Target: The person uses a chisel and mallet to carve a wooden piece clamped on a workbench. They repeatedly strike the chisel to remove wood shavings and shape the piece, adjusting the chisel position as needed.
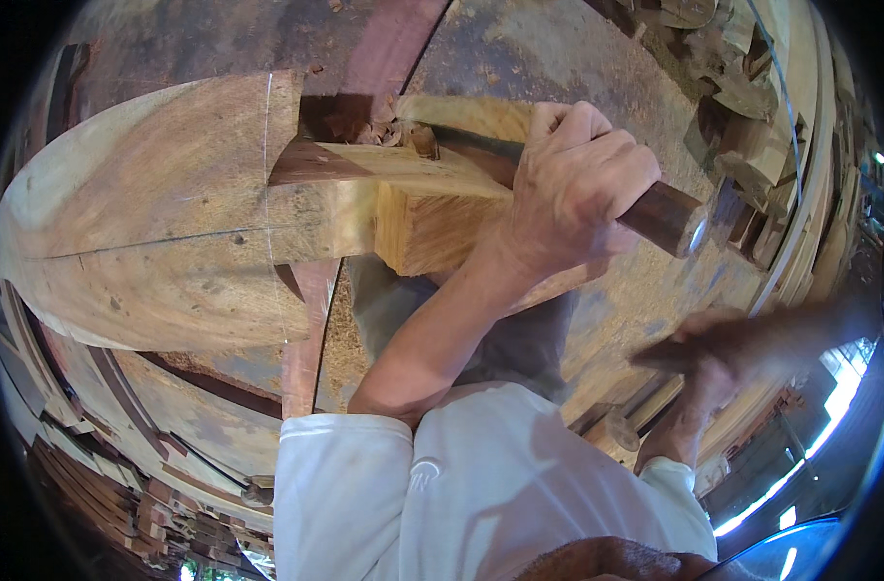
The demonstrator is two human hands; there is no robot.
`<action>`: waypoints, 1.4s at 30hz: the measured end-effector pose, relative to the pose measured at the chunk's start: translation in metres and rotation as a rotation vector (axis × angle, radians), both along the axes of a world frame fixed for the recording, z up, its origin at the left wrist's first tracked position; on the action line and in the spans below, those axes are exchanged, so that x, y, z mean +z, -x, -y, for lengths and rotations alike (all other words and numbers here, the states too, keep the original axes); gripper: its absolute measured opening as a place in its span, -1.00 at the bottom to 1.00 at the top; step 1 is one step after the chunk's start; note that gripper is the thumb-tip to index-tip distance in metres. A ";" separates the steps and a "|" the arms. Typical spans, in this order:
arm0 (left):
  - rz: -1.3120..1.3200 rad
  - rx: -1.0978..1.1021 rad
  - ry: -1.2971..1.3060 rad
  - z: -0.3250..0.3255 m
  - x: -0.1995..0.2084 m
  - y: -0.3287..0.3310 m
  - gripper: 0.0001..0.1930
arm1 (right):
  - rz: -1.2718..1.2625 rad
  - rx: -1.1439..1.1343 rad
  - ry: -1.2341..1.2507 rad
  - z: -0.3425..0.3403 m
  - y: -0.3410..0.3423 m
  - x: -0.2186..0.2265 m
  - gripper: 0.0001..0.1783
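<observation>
Honey-brown wood spreads across the left of the view: a large carved piece [151, 213], rounded at its outer end and narrowing toward a squared block [442, 232] in front of a person in a white shirt [500, 484]. The left hand [582, 179] is wrapped tightly around a dark wooden tool handle [660, 218], just beside the block. The butt of the handle is left bare on the right, presumably so that it can take a blow without the fingers in the way. On the other side of the fist, a dark strip [480, 157], apparently the tool's blade, points toward wood chips [422, 142] by the block, a low angle that would suit paring along the timber. Well apart from the handle, the right hand [705, 376] appears closed around a blurred dark-brown club [761, 339]; the blur hides its exact shape. A reddish plank [311, 358] lies crosswise beneath the carved piece, probably to prop it up. A thin white line [268, 194] across the carved piece looks like a guide mark. Loose boards [810, 232] crowd the right side.
</observation>
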State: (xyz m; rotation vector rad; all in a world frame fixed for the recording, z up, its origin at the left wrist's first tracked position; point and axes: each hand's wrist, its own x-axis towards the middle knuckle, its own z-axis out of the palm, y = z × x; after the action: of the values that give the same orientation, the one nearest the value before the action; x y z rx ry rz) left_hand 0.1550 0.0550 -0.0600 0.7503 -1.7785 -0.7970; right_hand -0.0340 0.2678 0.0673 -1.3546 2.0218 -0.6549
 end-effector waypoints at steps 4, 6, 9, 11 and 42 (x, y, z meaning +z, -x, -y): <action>0.075 -0.034 -0.031 -0.006 0.006 -0.002 -0.64 | -0.031 -0.237 0.022 -0.013 0.001 -0.025 -0.10; 0.160 -0.203 -0.120 -0.015 0.014 -0.004 -0.64 | 0.184 -0.349 0.030 -0.014 -0.004 -0.020 -0.14; 0.207 -0.211 -0.084 -0.023 0.023 -0.002 -0.70 | 0.285 -0.443 0.119 -0.019 -0.014 -0.011 -0.17; 0.187 -0.178 -0.051 -0.024 0.026 0.000 -0.67 | 0.267 -0.469 0.223 -0.015 -0.017 -0.005 -0.15; -0.243 0.101 0.019 -0.002 -0.002 -0.039 -0.69 | 0.326 -0.182 0.339 0.004 -0.036 -0.013 -0.11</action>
State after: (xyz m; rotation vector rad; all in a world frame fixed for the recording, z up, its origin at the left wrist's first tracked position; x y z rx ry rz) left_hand 0.1944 0.0567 -0.0622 0.6938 -1.5169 -0.7681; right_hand 0.0017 0.2641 0.0544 -1.1569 1.8344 -1.2612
